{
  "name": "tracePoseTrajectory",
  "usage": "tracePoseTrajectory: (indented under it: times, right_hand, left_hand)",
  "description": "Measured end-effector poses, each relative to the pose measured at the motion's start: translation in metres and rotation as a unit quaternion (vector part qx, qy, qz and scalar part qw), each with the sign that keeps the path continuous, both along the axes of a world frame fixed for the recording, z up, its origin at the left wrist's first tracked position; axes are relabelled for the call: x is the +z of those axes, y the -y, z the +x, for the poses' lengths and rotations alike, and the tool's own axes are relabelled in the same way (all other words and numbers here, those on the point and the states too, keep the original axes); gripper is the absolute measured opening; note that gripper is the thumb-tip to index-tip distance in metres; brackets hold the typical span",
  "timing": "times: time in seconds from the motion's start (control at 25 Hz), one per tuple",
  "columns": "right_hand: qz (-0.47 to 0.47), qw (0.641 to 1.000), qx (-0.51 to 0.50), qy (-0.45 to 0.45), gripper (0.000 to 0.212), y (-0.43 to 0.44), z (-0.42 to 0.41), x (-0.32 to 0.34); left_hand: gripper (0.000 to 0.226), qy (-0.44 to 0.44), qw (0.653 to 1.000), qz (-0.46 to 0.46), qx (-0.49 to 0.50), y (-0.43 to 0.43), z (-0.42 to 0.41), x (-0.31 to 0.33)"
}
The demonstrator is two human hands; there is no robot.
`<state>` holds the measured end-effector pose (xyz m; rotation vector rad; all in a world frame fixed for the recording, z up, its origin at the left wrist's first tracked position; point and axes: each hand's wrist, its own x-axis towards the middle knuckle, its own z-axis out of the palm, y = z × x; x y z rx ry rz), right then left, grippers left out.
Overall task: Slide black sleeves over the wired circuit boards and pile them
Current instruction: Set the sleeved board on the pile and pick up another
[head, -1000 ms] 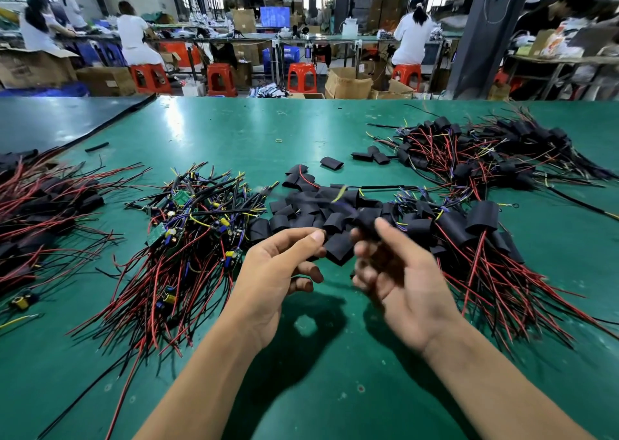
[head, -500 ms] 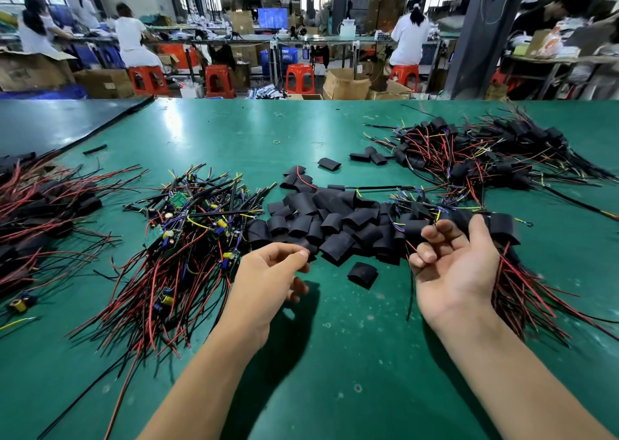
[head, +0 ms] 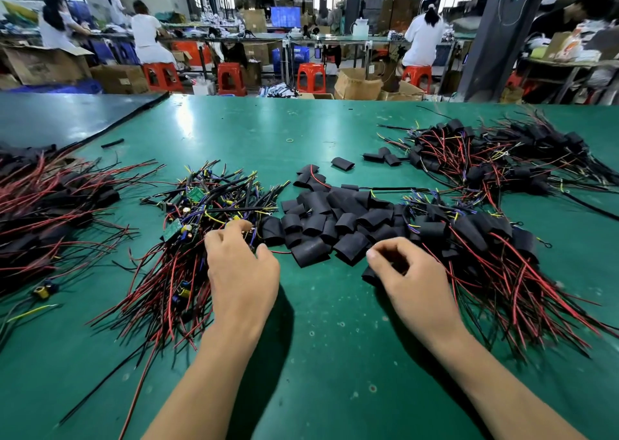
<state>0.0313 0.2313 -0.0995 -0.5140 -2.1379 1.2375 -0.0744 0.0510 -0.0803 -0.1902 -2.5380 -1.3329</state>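
Note:
A heap of loose black sleeves (head: 335, 218) lies mid-table. To its left is a tangle of bare wired circuit boards (head: 197, 212) with red and black leads. My left hand (head: 241, 272) reaches into that tangle's right edge, fingers and thumb curled round wires there; the board itself is hidden. My right hand (head: 412, 282) curls over a single black sleeve (head: 368, 275) lying in front of the heap and pinches it. Right of that hand spreads the pile of sleeved boards (head: 485, 235).
The green table (head: 318, 366) also carries a sleeved pile at the far right (head: 485, 161) and another at the left edge (head: 50, 205). Stray sleeves (head: 342, 163) lie behind the heap. People sit on red stools at benches beyond.
My right hand left the sleeved pile and came down left onto the lone sleeve. My left hand moved forward from mid-air into the bare-board tangle.

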Motion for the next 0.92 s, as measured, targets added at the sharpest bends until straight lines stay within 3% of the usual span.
tracePoseTrajectory:
  times: [0.12, 0.44, 0.8, 0.92]
  right_hand:
    - [0.061, 0.997, 0.007, 0.049, 0.007, 0.0030, -0.0004, -0.0024]
    - [0.079, 0.995, 0.014, 0.062, 0.006, 0.0030, -0.0003, -0.0032]
    - [0.089, 0.993, 0.010, 0.077, 0.008, 0.0002, 0.0002, -0.0043]
    - [0.155, 0.973, -0.021, 0.170, 0.032, -0.0058, 0.0007, -0.0039]
  left_hand:
    - [0.036, 0.005, 0.999, -0.031, 0.003, 0.0027, -0.0012, -0.0001]
    - [0.028, 0.064, 0.993, -0.094, -0.038, 0.0019, 0.0025, -0.0021]
    - [0.028, 0.092, 0.966, -0.238, -0.037, 0.0059, 0.0040, 0.0037]
    - [0.019, 0.121, 0.957, -0.258, -0.049, 0.0067, -0.0001, 0.0046]
